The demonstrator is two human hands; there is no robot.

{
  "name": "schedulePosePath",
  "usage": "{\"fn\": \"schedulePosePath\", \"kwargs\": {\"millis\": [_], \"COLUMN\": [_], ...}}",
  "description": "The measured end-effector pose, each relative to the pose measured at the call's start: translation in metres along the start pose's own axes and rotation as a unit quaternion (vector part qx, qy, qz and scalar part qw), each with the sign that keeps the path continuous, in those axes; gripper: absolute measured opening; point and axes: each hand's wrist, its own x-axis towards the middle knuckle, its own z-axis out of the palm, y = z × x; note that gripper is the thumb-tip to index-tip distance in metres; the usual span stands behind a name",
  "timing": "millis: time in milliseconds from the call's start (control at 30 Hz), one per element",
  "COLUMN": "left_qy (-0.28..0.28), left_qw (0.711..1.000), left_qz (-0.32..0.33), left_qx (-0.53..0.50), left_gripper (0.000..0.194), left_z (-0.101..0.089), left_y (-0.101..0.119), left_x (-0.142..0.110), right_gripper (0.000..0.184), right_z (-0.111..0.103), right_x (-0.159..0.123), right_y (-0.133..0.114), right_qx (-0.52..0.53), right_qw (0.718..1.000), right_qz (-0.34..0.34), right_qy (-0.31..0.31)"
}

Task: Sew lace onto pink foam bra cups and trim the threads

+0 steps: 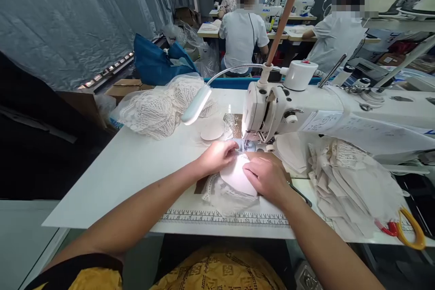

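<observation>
A smooth white bra-cup-shaped pad (236,176) lies under the light, in front of the sewing machine's needle area (246,145). Sheer white lace fabric (222,199) spreads beneath it towards the table's front edge. My left hand (220,156) pinches the upper left edge of the pad with closed fingers, close to the presser foot. On the pad's right side, my right hand (267,176) grips the edge with bent fingers. What lies under its palm is hidden.
A lace pile (149,111) sits at the back left, near a lamp (197,104). Stacked lace pieces (353,186) and orange-handled scissors (411,229) lie on the right. A printed ruler (224,219) runs along the front edge. Co-workers (241,36) sit beyond the machine.
</observation>
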Motion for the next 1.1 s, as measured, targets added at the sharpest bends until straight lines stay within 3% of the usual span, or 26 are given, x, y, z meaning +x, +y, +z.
{"fn": "schedulePosePath", "kwargs": {"millis": [67,133,233,333,467,733,1100], "left_qy": [0.054,0.07,0.023,0.004,0.028,-0.022,-0.087], "left_qw": [0.998,0.995,0.983,0.971,0.965,0.96,0.943], "left_qz": [0.001,0.039,0.142,0.19,0.198,0.206,0.246], "left_qx": [0.03,0.062,0.114,0.144,0.172,0.187,0.207], "left_gripper": [0.019,0.021,0.022,0.024,0.028,0.042,0.05], "left_z": [-0.002,-0.003,0.001,0.012,0.02,0.007,-0.004], "left_y": [0.001,0.005,0.015,0.018,0.01,-0.007,-0.024], "left_x": [-0.001,-0.007,-0.016,-0.021,-0.017,-0.007,0.013], "right_gripper": [0.025,0.024,0.02,0.019,0.022,0.027,0.023], "right_z": [0.003,0.006,0.009,0.01,0.008,0.008,0.007], "right_x": [0.001,0.002,0.002,0.002,0.005,0.012,0.019], "right_y": [0.0,0.002,0.005,0.005,0.003,0.001,-0.001], "right_qx": [-0.023,-0.035,-0.06,-0.083,-0.1,-0.125,-0.126], "right_qw": [1.0,0.999,0.998,0.996,0.994,0.988,0.985], "right_qz": [0.001,0.002,0.006,0.024,0.047,0.085,0.115], "right_qy": [0.002,0.002,0.004,0.017,0.009,-0.027,-0.023]}}
